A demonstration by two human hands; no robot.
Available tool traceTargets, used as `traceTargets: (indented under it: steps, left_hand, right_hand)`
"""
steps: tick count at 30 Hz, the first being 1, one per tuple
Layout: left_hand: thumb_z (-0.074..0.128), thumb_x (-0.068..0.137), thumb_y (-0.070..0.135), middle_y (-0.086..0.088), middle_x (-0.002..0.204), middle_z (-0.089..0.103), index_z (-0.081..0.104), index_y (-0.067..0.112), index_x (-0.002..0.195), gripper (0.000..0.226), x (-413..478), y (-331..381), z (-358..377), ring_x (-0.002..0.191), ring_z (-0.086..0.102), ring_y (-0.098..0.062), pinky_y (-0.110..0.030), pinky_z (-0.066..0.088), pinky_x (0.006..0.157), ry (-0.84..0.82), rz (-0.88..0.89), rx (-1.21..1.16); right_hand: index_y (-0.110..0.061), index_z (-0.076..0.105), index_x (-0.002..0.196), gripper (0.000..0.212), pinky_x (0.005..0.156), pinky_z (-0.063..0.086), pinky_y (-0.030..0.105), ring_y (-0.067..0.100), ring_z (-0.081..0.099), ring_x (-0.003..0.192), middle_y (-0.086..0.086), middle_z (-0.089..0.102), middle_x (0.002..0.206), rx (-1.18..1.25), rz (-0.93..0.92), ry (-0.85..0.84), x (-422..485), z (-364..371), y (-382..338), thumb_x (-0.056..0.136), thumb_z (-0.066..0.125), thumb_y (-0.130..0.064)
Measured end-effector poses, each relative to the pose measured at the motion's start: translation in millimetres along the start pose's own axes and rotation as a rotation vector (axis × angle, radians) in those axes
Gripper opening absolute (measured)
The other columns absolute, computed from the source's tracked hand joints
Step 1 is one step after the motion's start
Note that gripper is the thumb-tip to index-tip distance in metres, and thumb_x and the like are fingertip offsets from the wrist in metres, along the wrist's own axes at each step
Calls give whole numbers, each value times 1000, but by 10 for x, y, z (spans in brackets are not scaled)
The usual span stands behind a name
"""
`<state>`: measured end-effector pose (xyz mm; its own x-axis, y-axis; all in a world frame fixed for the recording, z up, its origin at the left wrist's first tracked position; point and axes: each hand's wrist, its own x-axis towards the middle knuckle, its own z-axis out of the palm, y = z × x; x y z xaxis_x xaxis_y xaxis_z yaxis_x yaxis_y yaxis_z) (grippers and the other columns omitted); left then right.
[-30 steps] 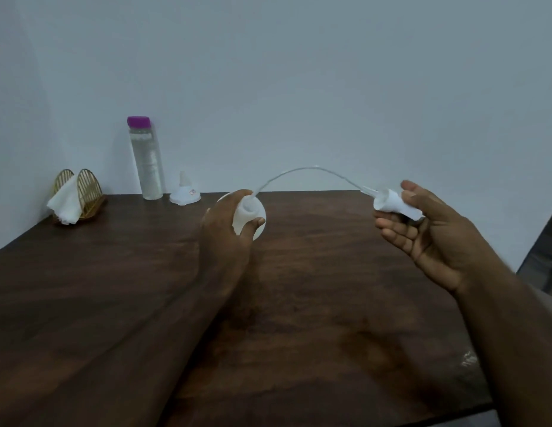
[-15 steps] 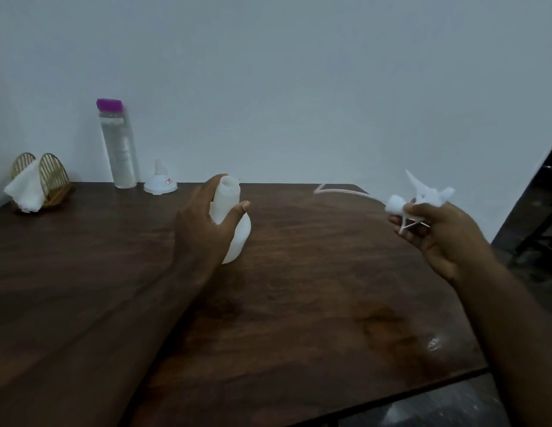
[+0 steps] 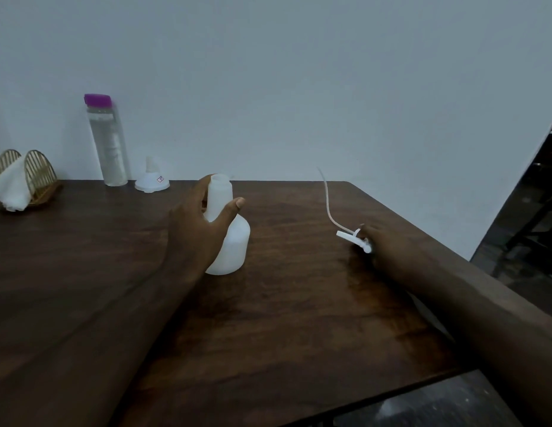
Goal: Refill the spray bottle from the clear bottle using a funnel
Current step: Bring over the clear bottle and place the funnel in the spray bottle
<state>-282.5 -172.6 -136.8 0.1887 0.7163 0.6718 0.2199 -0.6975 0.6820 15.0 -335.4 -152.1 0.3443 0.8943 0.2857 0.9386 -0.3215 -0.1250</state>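
The spray bottle [image 3: 231, 251] stands upright near the middle of the desk [image 3: 299, 334] with its mouth open and no head on it. The left hand [image 3: 194, 235] holds it by the neck, thumb on one side and fingers on the other, which steadies it. The right hand [image 3: 391, 254] is low over the right part of the desk, well apart from the bottle. Its fingers are closed round the removed spray head [image 3: 351, 238], and the thin dip tube [image 3: 328, 204] curves up and away from it. Whether the head already rests on the wood cannot be told.

The step in hand looks like parting with the spray head, so opening the bottle is done and the filling is not yet begun. The clear bottle [image 3: 108, 149], with its purple cap [image 3: 97, 100] on, stands at the back left against the wall. The funnel [image 3: 151, 181] sits just beside it, wide end down and spout up. A napkin holder [image 3: 37, 174] sits at the far left.

The next move likely calls for freeing the right hand. It would then reach across to the back for the funnel, turn it over and seat its spout in the open neck while the left hand keeps the bottle steady. The clear bottle's cap must come off before any pouring.
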Motion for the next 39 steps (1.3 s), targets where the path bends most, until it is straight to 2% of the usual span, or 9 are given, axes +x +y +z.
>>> traceTargets:
  steps: [2, 5, 8, 14, 19, 23, 31, 35, 39]
  left_hand:
    - [67, 85, 46, 6, 120, 61, 53, 17, 131, 56, -2, -3, 13, 100, 50, -2, -1, 32, 75, 5, 2, 15]
    - [67, 86, 40, 14, 110, 55, 53, 15, 129, 52, -16, 1, 23, 95, 50, -2, -8, 35, 74, 9, -6, 20]
    - [67, 87, 38, 13, 106, 52, 53, 13, 127, 49, -21, -1, 32, 93, 50, -5, -17, 36, 77, 9, -20, 32]
    - [67, 87, 38, 13, 107, 52, 52, 15, 125, 47, -41, -22, 35, 94, 49, -6, -2, 30, 65, -25, -41, 43]
    - [65, 86, 47, 14, 108, 52, 52, 16, 124, 51, -23, -34, 45, 96, 48, -4, -3, 30, 69, -23, -48, 15]
    - [43, 83, 66, 13, 110, 54, 54, 15, 123, 65, 5, -55, 18, 101, 50, -4, -18, 36, 84, 34, -16, -34]
    - [34, 101, 44, 11, 75, 55, 53, 19, 92, 33, 125, -285, -171, 77, 58, -14, -29, 48, 72, 227, -105, -69]
    - [40, 100, 42, -1, 81, 61, 56, 12, 95, 34, 184, -569, -411, 73, 56, -15, -32, 44, 67, 229, -302, 17]
    - [53, 92, 43, -3, 91, 62, 53, 16, 101, 29, 241, -914, -820, 88, 61, -22, -39, 50, 84, 157, -528, 55]
  right_hand:
    - [-20, 59, 82, 7, 69, 47, 38, 23, 60, 79, -11, 54, 80, -8, -43, -27, 120, 121, 190, 76, 56, -20]
    - [-20, 59, 78, 47, 64, 46, 34, 23, 59, 74, -11, 51, 80, 8, -73, -37, 172, 140, 221, 85, 43, -63]
    - [-12, 59, 83, 27, 66, 36, 28, 24, 56, 79, -2, 46, 87, -77, -9, -75, 129, 65, 37, 73, 64, -37]
    - [-3, 63, 110, 32, 74, 38, 29, 19, 55, 101, 3, 53, 114, -124, 40, -189, 115, -27, -58, 82, 70, -17]
    - [-3, 61, 119, 39, 85, 41, 34, 30, 53, 117, 6, 50, 121, -179, 68, -216, 67, -203, -289, 84, 69, -19]
    - [-17, 62, 125, 40, 87, 41, 27, 24, 54, 120, 0, 52, 135, -68, -57, -76, -53, -317, -667, 86, 64, -13]
    - [-20, 73, 111, 24, 77, 45, 19, 5, 64, 87, -6, 72, 96, 338, -335, 70, -447, -581, -2155, 88, 66, -25]
    - [-16, 71, 102, 17, 82, 52, 27, 7, 64, 86, -4, 70, 95, 499, -413, -12, -424, -404, -2781, 94, 59, -25]
    - [-15, 65, 111, 21, 89, 51, 32, 13, 62, 94, -1, 68, 104, 559, -341, -108, -155, -102, -3260, 95, 55, -25]
